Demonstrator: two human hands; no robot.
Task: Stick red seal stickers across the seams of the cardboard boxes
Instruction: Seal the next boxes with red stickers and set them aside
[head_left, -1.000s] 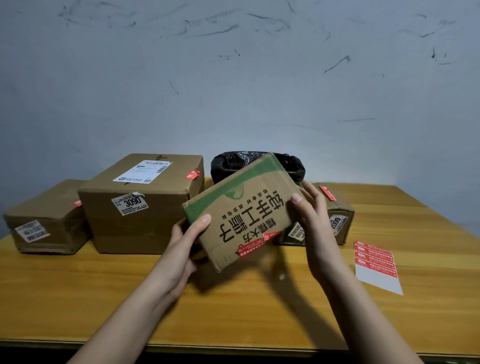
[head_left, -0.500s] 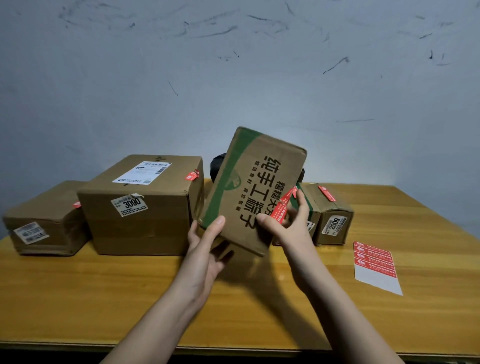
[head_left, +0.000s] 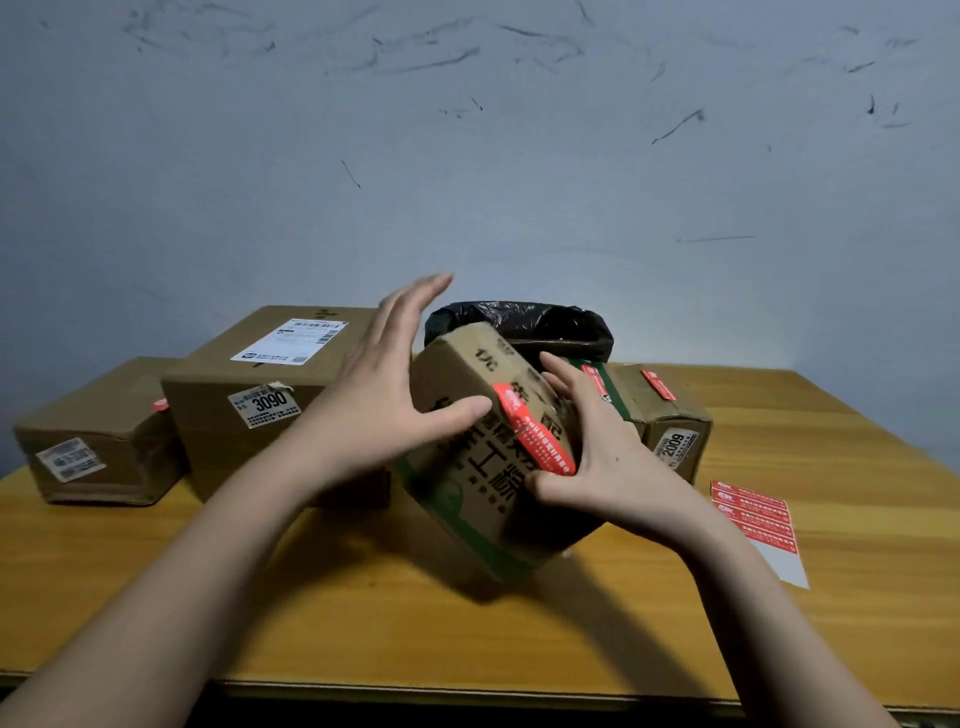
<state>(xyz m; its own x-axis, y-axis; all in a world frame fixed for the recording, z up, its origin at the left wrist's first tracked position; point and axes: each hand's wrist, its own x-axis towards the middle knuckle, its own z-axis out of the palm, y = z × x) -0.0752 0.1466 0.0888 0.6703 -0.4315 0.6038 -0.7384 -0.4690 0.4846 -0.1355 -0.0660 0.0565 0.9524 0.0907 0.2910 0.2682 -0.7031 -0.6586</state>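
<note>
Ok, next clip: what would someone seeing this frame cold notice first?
The green-printed cardboard box, tilted at the table's centre, with a red seal sticker across its edge. The right hand grips it while the left hand touches it with straight fingers. Behind it sits a black-lined bin; a sticker sheet lies at right.

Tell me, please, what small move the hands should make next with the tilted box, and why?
Probably press the red sticker flat with the left thumb. It already wraps over an edge of the box, which the right hand holds tilted on the table, and the left hand is open with its thumb beside it.
</note>
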